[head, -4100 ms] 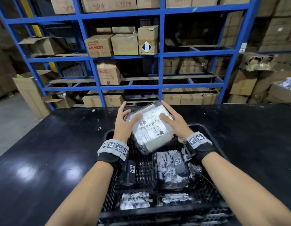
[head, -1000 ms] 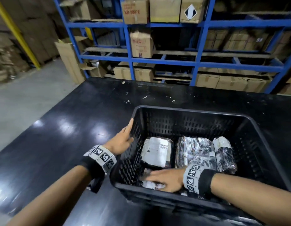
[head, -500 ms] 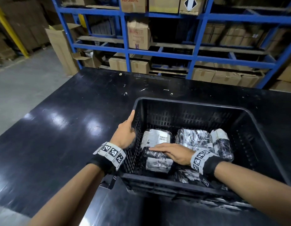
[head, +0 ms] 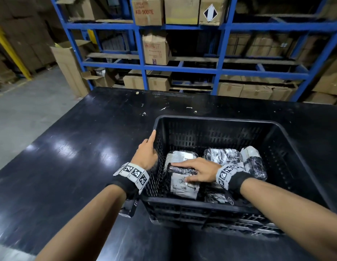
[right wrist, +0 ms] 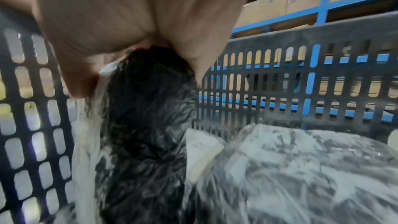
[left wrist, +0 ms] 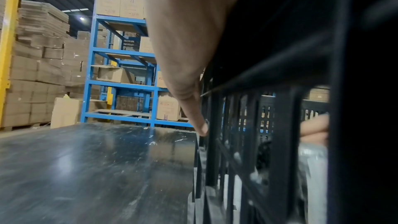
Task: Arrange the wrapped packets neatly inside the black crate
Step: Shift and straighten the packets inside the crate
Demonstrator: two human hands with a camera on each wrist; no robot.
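Note:
The black crate (head: 211, 120) stands on the black table (head: 79, 166). Inside it, my right hand (head: 188, 171) grips a wrapped packet (head: 182, 185) that stands on edge near the left wall, fingers over its top and thumb on its white label. Behind it lies another packet (head: 180, 156), with two more (head: 222, 157) (head: 252, 162) to the right and one low at the front (head: 216, 197). My left hand (head: 146, 155) rests on the outside of the left wall, forefinger straight along the rim. In the right wrist view my right hand (right wrist: 140, 81) clasps the dark packet (right wrist: 146, 134).
Blue shelving (head: 218, 72) loaded with cardboard boxes rises behind the table. Grey floor (head: 22, 110) lies past the table's left edge. In the left wrist view, my forefinger (left wrist: 193, 108) runs along the crate's slotted wall (left wrist: 280, 125).
One second ago my right hand lay on a packet at the crate's front. It has since brought that packet up on edge by the left wall. My left hand stayed on the crate.

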